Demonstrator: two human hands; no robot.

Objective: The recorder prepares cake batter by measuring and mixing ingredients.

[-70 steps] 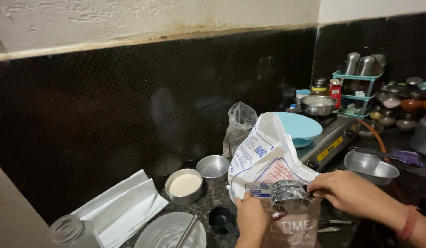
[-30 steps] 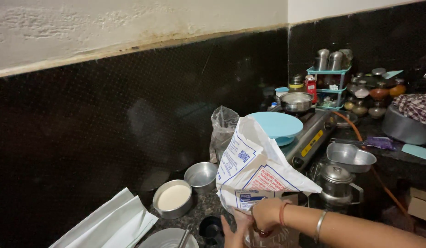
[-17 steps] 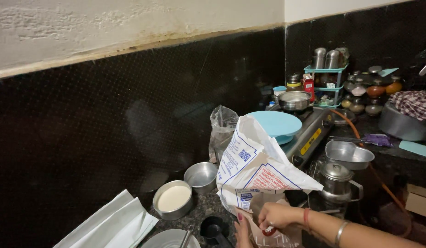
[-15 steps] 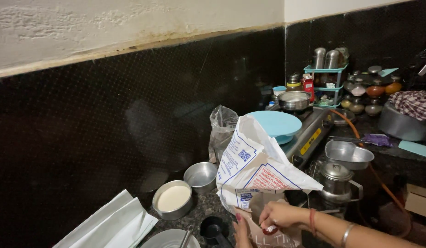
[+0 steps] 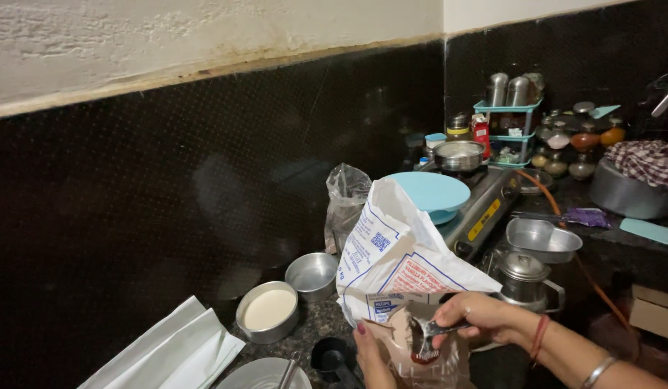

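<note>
Left hand [image 5: 372, 354]: low at the frame's bottom edge, grip clenched on the left side of a brown pouch [image 5: 420, 353], thumb against its front.

Right hand [image 5: 481, 317]: reaching in from the right, red thread and metal bangle on the wrist; grip pinched on the handle of a metal spoon [image 5: 429, 330], whose bowl sits in the pouch's open mouth.

Brown pouch: upright near the front of the dark stone bench [image 5: 312, 328], between the two hands, top open.

White paper sack [image 5: 398, 252]: blue and red print, standing just behind the pouch and touching it, top crumpled and peaked.

Steel bowl of white liquid [image 5: 267, 311]: left of the sack. Empty steel bowl [image 5: 312, 274] just behind it.

Black measuring cup [image 5: 330, 355]: on the bench just left of the left hand.

White folded paper [image 5: 168, 353]: lower left corner.

Clear plastic bag [image 5: 347, 194]: behind the sack.

Light blue lid [image 5: 429, 191]: on the gas stove [image 5: 485, 209], right of the bag.

Small steel kettle [image 5: 525, 277] and steel tray [image 5: 543, 239]: right of the sack.

Teal rack [image 5: 514, 130] with steel tins: in the far corner.
</note>
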